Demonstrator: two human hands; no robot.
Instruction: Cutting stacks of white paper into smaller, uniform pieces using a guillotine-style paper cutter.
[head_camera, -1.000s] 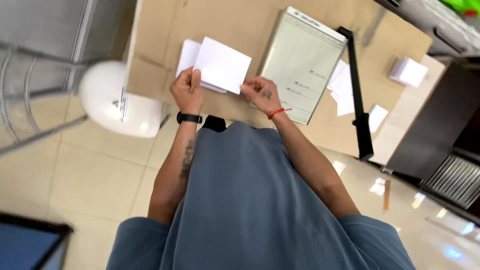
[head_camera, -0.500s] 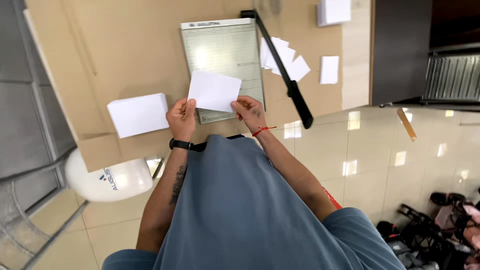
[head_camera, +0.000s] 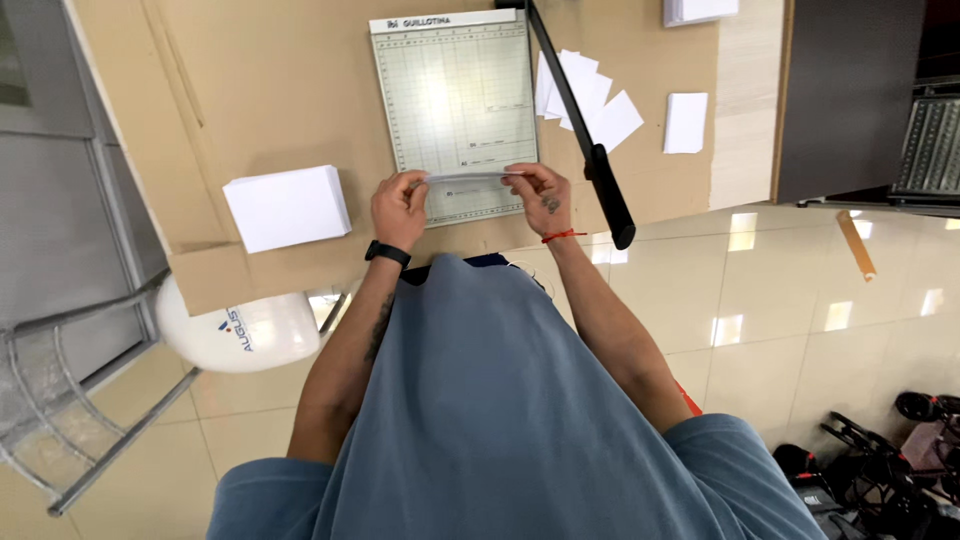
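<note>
Above the cutter (head_camera: 455, 95), fingers (head_camera: 415, 185) pinching paper (head_camera: 470, 177)

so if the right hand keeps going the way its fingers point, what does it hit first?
The right hand points left along the paper stack it grips, over the cutter board. First contact would likely be the left hand holding the other end, though depth is unclear.

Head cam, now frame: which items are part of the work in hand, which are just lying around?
In hand:
left hand and right hand hold a thin white sheet stack edge-on
paper cutter board beneath it
cutter blade arm, raised

Lying about:
white paper pile
loose cut sheets
small white stack
white bin
</note>
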